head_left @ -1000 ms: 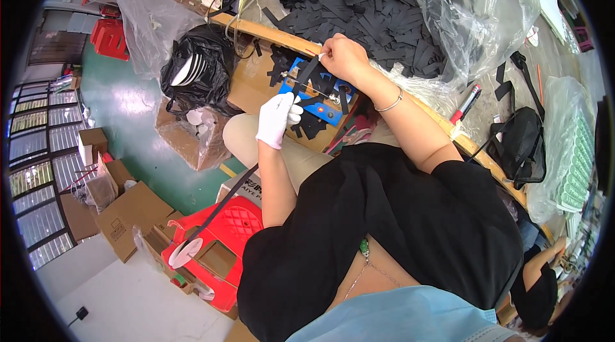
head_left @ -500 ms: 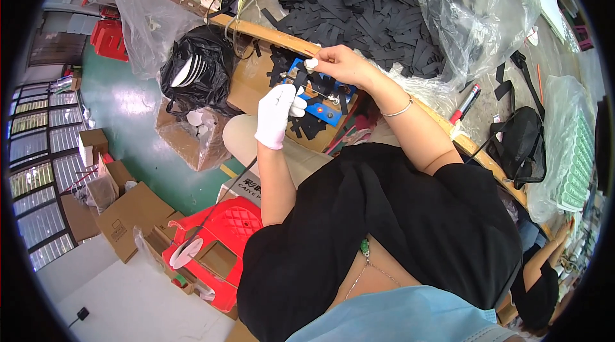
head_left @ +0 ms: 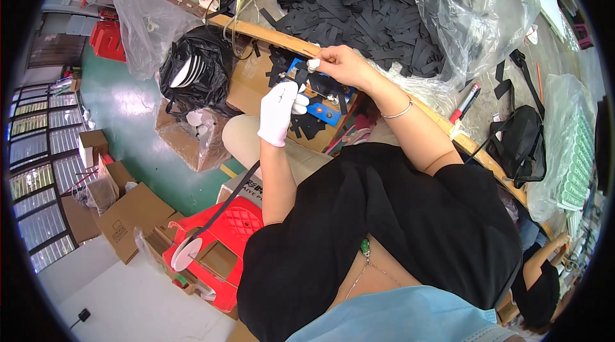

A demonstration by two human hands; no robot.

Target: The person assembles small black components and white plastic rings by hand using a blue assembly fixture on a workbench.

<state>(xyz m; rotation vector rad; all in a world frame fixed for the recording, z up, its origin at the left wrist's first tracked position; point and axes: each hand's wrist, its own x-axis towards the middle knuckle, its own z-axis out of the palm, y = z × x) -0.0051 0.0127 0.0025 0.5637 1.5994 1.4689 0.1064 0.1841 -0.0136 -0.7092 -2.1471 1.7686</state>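
Observation:
My left hand (head_left: 278,114), in a white glove, is closed at the near left side of a blue device (head_left: 325,113) with metal parts. A dark bit of black ribbon (head_left: 225,205) seems pinched at its fingertips. That ribbon runs up from a white spool (head_left: 186,255) and passes behind my left forearm. My right hand (head_left: 343,66) is bare except for a white wrapping on a fingertip. Its fingers are pressed together over the far side of the device; what they hold, if anything, is hidden. Cut black strips (head_left: 307,126) lie around the device.
Beyond a wooden rail (head_left: 275,35) spreads a large heap of black strips (head_left: 359,8) beside clear plastic. A black bag (head_left: 198,66) and an open carton (head_left: 192,143) stand at left. The spool rests by a red stool (head_left: 234,220). Another person's arm (head_left: 544,258) shows at far right.
My left hand has shifted slightly to the right. The ribbon between the spool and my left wrist has turned and now shows its broad side. My right hand stays almost in place.

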